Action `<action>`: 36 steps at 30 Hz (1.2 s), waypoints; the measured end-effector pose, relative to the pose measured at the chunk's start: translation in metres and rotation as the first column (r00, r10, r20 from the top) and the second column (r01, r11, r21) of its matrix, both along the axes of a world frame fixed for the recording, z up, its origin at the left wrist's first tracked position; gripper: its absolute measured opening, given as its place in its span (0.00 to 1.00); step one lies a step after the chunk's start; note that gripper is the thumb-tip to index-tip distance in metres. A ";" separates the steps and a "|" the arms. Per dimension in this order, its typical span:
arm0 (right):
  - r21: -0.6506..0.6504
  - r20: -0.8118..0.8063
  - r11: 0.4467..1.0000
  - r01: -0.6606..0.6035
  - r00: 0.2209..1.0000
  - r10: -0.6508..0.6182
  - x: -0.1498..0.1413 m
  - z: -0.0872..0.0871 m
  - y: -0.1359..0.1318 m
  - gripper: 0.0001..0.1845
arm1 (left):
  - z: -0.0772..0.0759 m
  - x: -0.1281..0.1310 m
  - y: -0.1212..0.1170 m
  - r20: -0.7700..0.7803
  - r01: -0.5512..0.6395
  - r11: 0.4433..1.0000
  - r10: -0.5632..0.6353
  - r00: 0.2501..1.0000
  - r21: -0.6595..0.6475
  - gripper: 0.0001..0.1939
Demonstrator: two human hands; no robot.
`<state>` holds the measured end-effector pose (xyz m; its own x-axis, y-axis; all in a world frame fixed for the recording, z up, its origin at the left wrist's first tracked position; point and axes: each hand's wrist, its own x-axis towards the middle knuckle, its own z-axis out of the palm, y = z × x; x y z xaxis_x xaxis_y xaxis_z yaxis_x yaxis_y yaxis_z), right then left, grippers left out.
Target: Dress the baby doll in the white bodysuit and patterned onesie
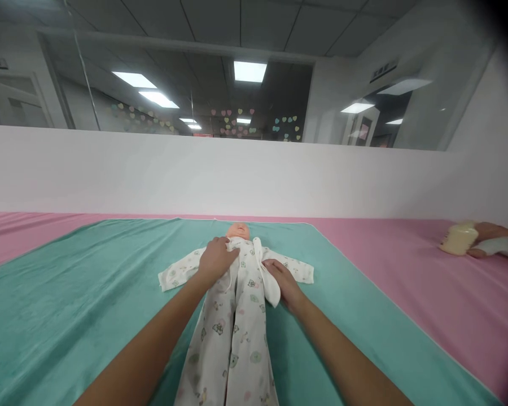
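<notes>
A baby doll lies on its back, head away from me, in a white long-sleeved baby romper printed with small animals. Its sleeves spread out to both sides and its long legs run toward me. On the chest near the collar rests my left hand, thumb apart from the fingers. My right hand is at the right side of the chest, its fingers closed on the edge of a loose white front flap. The fingertips are partly hidden by the fabric.
A teal sheet lies under the doll, over a pink cover. At the far right stands a pale yellow bottle-like thing beside another doll, partly in view. A white wall with glass above closes off the back.
</notes>
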<state>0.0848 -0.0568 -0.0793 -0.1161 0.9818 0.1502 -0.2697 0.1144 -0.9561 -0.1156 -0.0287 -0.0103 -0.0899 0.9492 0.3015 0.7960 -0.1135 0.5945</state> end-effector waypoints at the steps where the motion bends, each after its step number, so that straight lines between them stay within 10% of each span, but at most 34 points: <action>1: 0.018 0.039 1.000 -0.004 0.999 0.003 -0.002 0.001 -0.002 0.14 | -0.002 0.003 0.006 -0.041 -0.022 0.999 0.021 0.999 -0.034 0.23; 11: -0.086 0.027 0.996 0.005 1.000 -0.003 -0.010 0.015 -0.010 0.22 | 0.008 -0.002 0.023 0.310 0.209 0.972 -0.232 0.922 0.105 0.12; 17: 0.087 0.290 0.994 0.067 0.953 -0.089 -0.011 0.005 -0.005 0.22 | -0.003 -0.012 0.033 0.078 0.055 0.997 -0.051 0.996 -0.053 0.21; 23: 0.315 0.487 0.921 0.228 0.794 -0.363 -0.028 0.015 0.010 0.17 | -0.015 -0.022 0.040 0.037 0.039 0.997 -0.036 0.999 -0.063 0.10; 29: 0.318 0.749 0.924 0.210 0.542 -0.381 -0.046 0.046 0.059 0.07 | -0.002 -0.024 0.035 0.228 0.131 0.990 -0.139 0.964 0.049 0.12; 36: 0.351 0.612 0.904 0.244 0.671 -0.419 -0.060 0.064 0.090 0.09 | 0.004 -0.020 0.032 0.420 0.194 0.978 -0.208 0.883 0.076 0.15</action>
